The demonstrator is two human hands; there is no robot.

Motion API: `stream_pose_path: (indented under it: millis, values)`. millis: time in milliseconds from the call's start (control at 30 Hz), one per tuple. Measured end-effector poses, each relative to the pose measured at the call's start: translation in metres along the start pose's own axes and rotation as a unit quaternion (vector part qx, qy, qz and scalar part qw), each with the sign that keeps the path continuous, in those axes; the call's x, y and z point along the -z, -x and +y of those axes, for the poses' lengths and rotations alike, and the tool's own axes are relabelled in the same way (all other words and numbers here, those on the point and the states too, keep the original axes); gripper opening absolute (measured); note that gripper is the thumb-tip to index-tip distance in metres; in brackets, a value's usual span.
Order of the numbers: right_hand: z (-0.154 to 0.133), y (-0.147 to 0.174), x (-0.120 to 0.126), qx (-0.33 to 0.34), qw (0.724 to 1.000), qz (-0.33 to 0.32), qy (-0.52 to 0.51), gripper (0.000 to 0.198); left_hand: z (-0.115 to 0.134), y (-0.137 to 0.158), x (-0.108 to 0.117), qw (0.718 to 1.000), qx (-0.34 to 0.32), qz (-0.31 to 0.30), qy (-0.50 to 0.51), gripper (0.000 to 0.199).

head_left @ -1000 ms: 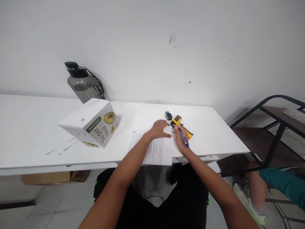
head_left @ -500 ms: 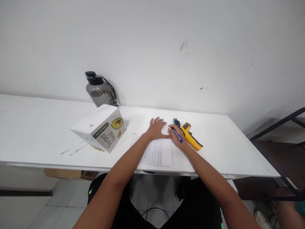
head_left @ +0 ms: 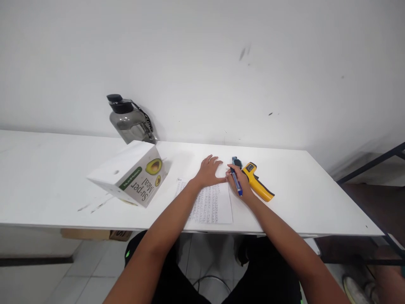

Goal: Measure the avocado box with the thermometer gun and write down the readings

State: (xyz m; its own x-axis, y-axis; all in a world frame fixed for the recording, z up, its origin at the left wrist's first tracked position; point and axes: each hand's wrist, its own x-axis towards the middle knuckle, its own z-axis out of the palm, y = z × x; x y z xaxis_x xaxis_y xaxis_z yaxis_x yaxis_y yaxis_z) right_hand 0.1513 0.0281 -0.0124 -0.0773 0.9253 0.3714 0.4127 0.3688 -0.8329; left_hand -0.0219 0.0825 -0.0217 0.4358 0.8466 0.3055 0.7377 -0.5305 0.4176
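Note:
A sheet of paper (head_left: 224, 211) covered with rows of handwriting lies on the white table. My left hand (head_left: 208, 172) rests flat across its upper part, fingers spread and thumb stretched toward the other hand. Between the fingers of my right hand (head_left: 238, 183) is a blue pen (head_left: 236, 182), its rear end leaning back toward me; the tip is hidden by the fingers. Just beyond the right hand lies a dark watch (head_left: 236, 162) with a bluish strap. Against that hand's right side is a yellow infrared thermometer (head_left: 257, 182).
A white box (head_left: 139, 179) with avocado pictures stands left of the paper. Behind it a grey water bottle (head_left: 131, 124) stands by the wall. A black metal frame (head_left: 373, 166) is at the right, and a cardboard box (head_left: 91, 234) sits below the table.
The view has shifted slightly. The pen now stands a little steeper in my right hand, which has moved slightly along the paper's edge. My left hand stays spread on the paper.

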Motion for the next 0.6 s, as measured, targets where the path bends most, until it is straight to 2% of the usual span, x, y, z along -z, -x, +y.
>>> stream_pose_path:
  millis: [100,133,267,400,500,600]
  values:
    - [0.004,0.001,-0.002,0.009,0.999,-0.014,0.031,0.036,-0.004,-0.001,0.001,0.998,0.011,0.05,0.043,0.036]
    - [0.006,0.001,-0.003,0.017,0.998,-0.02,0.051,0.037,-0.006,-0.001,0.001,0.995,0.02,0.076,0.057,0.03]
    - [0.012,0.003,-0.008,0.108,0.979,-0.067,0.162,0.048,-0.011,0.0,0.006,0.982,0.043,0.175,0.062,0.033]
    - [0.019,0.003,-0.013,0.17,0.94,-0.111,0.273,0.065,-0.006,0.0,0.011,0.97,0.014,0.24,0.037,0.027]
    - [0.019,0.002,-0.013,0.216,0.937,-0.081,0.263,0.059,0.012,-0.004,0.019,0.961,-0.008,0.278,0.017,0.022]
    - [0.011,0.003,-0.002,0.258,0.934,-0.014,0.245,0.042,0.045,0.002,0.042,0.944,-0.044,0.327,-0.027,0.026]
